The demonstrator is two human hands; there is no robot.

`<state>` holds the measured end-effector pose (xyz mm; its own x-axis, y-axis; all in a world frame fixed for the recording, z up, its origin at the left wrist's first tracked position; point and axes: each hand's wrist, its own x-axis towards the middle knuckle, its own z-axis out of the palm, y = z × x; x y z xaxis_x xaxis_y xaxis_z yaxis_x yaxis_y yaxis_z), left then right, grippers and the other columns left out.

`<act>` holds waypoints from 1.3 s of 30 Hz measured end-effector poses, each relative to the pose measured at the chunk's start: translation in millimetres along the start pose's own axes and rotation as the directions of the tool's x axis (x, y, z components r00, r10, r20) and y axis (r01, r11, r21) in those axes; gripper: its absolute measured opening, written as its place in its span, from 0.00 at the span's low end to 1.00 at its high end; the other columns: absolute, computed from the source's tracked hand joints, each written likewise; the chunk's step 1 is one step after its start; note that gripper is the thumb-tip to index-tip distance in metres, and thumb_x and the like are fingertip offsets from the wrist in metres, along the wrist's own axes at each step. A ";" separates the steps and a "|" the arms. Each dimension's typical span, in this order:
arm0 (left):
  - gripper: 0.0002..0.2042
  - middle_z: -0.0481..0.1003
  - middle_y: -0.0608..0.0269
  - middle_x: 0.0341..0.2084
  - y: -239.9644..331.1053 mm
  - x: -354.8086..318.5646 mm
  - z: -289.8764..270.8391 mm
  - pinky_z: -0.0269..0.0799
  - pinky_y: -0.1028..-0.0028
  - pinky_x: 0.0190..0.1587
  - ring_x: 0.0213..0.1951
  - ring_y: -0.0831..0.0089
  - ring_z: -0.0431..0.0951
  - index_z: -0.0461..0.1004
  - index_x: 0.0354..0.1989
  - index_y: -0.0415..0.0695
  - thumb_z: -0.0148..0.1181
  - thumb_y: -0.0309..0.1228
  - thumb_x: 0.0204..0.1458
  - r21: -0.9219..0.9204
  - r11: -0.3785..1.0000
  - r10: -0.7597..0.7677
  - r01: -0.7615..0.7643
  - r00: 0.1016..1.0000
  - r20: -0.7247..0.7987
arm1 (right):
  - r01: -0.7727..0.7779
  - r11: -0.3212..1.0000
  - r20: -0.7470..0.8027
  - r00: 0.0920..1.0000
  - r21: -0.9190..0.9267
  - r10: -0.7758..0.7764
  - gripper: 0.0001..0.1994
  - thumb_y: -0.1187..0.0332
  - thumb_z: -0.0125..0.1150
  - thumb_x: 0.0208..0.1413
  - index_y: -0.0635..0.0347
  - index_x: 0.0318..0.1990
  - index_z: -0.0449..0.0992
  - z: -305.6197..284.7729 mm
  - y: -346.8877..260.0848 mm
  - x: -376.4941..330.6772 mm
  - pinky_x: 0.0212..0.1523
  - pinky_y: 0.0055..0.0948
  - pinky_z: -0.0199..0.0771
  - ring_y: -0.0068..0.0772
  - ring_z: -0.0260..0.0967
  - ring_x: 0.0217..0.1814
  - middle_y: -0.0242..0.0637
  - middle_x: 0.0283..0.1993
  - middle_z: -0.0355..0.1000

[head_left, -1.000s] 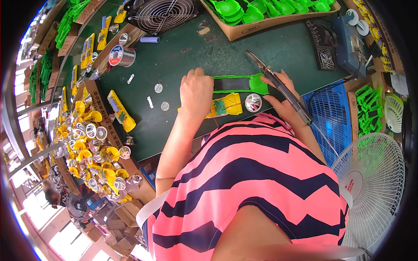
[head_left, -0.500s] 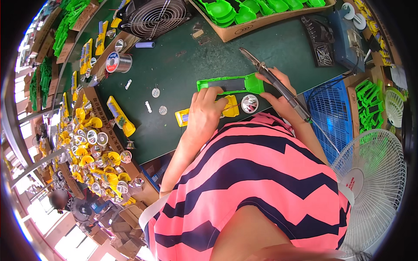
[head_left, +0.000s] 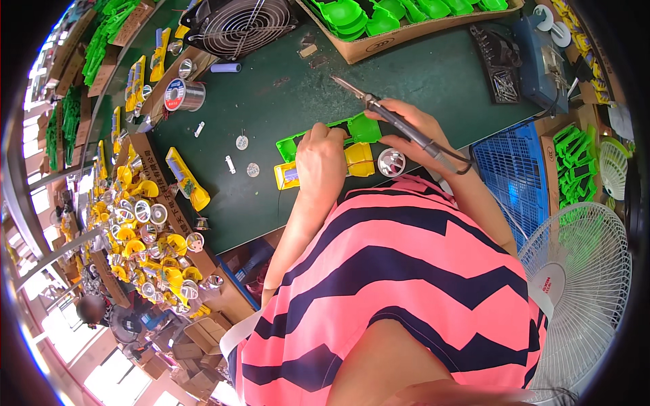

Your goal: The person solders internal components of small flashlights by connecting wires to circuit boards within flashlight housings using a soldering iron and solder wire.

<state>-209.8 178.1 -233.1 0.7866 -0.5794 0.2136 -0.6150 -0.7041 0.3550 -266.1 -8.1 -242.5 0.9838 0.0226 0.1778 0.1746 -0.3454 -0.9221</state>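
Green plastic housing [head_left: 325, 135] lies on the dark green worktop [head_left: 420, 74], just above a yellow housing [head_left: 357, 160]. Left hand [head_left: 319, 161] rests over both, fingers curled down pinning them; exact grip hidden. Right hand [head_left: 412, 132] clenched around a soldering iron [head_left: 396, 122], tip aimed up-left, clear of the parts. Silver reflector [head_left: 391, 162] beside the yellow piece. Solder spool [head_left: 181, 95] far left; cardboard box of green parts [head_left: 393, 27] at the back edge.

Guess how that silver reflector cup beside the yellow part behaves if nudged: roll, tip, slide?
The silver reflector cup looks thin and shiny, so probably light and slippery on the green mat. It rests mouth-up, free of the right hand, so likely tips; round, so it may roll in an arc.
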 end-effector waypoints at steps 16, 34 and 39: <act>0.04 0.70 0.59 0.20 -0.6 11.6 -8.0 0.68 0.69 0.25 0.22 0.61 0.73 0.75 0.24 0.44 0.54 0.24 0.40 0.018 1.000 -0.017 0.016 0.995 0.097 | -0.166 0.875 -0.131 0.959 0.455 0.250 0.08 0.74 0.60 0.46 0.68 0.34 0.72 -17.9 20.5 0.0 0.28 0.18 0.71 0.23 0.71 0.28 0.36 0.32 0.70; 0.03 0.70 0.58 0.20 -0.3 12.0 -6.5 0.68 0.68 0.26 0.22 0.61 0.73 0.75 0.23 0.43 0.54 0.25 0.40 0.038 0.999 -0.003 0.000 0.997 0.075 | -0.064 0.920 -0.239 0.957 0.388 0.167 0.08 0.74 0.60 0.47 0.69 0.34 0.71 -14.2 11.1 -9.3 0.29 0.19 0.71 0.24 0.72 0.27 0.37 0.31 0.71; 0.03 0.70 0.58 0.20 -1.9 10.5 -4.8 0.68 0.68 0.26 0.22 0.61 0.73 0.75 0.22 0.43 0.54 0.24 0.39 0.062 0.998 -0.010 0.006 0.997 0.074 | 0.038 0.970 -0.352 0.934 0.240 0.051 0.08 0.76 0.56 0.50 0.68 0.38 0.70 2.8 -10.9 -29.2 0.30 0.19 0.71 0.22 0.72 0.27 0.39 0.31 0.72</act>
<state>-200.1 175.3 -227.2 0.7865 -0.6011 0.1419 -0.6129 -0.7312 0.2994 -296.6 -2.3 -238.6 0.9139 -0.3271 0.2405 0.2163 -0.1093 -0.9702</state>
